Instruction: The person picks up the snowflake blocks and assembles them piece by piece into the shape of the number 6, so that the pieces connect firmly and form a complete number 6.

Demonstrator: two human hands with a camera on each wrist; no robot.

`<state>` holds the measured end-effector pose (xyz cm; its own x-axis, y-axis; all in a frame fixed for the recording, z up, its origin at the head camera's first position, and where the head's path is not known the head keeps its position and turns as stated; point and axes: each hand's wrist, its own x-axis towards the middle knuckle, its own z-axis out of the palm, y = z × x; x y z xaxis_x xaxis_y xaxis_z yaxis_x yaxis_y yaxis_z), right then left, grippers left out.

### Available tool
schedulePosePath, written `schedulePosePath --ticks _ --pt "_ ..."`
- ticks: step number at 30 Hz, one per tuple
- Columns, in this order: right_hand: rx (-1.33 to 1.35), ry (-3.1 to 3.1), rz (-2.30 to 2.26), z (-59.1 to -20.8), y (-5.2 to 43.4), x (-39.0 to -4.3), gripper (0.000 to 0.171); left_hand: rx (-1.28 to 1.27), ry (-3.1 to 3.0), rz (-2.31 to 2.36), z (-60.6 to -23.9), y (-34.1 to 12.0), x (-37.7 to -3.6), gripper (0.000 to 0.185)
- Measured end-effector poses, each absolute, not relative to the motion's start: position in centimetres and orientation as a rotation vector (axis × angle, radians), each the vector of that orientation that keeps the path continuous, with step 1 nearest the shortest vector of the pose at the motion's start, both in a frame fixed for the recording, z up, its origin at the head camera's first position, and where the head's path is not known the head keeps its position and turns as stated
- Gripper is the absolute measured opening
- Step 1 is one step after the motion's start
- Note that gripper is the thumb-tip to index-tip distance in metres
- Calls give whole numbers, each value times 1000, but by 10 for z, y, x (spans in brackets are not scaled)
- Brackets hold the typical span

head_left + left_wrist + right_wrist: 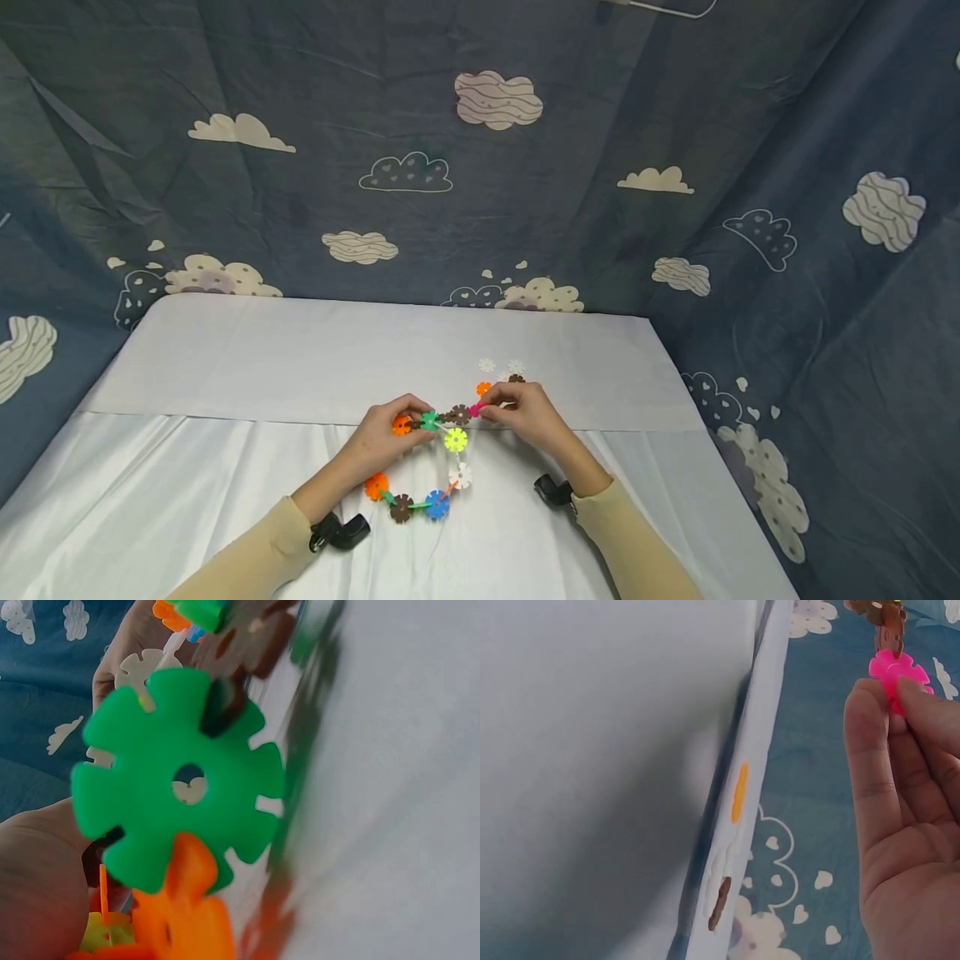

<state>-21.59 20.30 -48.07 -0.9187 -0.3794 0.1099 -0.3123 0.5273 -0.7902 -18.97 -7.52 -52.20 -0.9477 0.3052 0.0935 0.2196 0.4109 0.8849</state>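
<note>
Chain (460, 476), one, on and just above the counter (262, 358); landmark, its yellow disc (455, 439). Upper stretch passes just behind the landmark, long axis left to right, the pink end pointing right and slightly away from the person. Remainder curves from the landmark toward the person and round to the left in a loop; the loop's left side is partly hidden.

Material: smooth, lightly glossy plastic. Shape: flat rounds with notched rims, slotted crosswise; a round central hole shows in the close view.

Face-on discs, loop and upper stretch: orange, two; brown, two; yellow, green (430, 420), white and blue (437, 504), one each. Others stand edge-on, including two green.

Pink disc (476, 408), one, behind and right of the landmark, meeting a brown disc; whether fully slotted cannot be told.

Left hand (385, 435), left of the landmark: fingers gripping the chain beside the green disc. Right hand (529, 414), right of the landmark: fingers pinching the pink disc.

Loose discs (483, 388), at least four, well behind the landmark: two white, one orange, one brown; partly covered.
</note>
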Motion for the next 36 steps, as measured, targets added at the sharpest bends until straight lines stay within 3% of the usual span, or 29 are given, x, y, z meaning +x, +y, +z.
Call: schedulePosePath --ticks 17,26,36 --pt "-523 2651 -1417 -489 195 -213 5 489 2558 1540 -521 -77 -190 28" --pt "-484 2588 -1465 -486 194 -212 11 630 2630 1308 -512 -73 -186 32" --pt "-373 2529 -1578 -485 220 -229 24 468 2594 1441 -516 -73 -186 28"
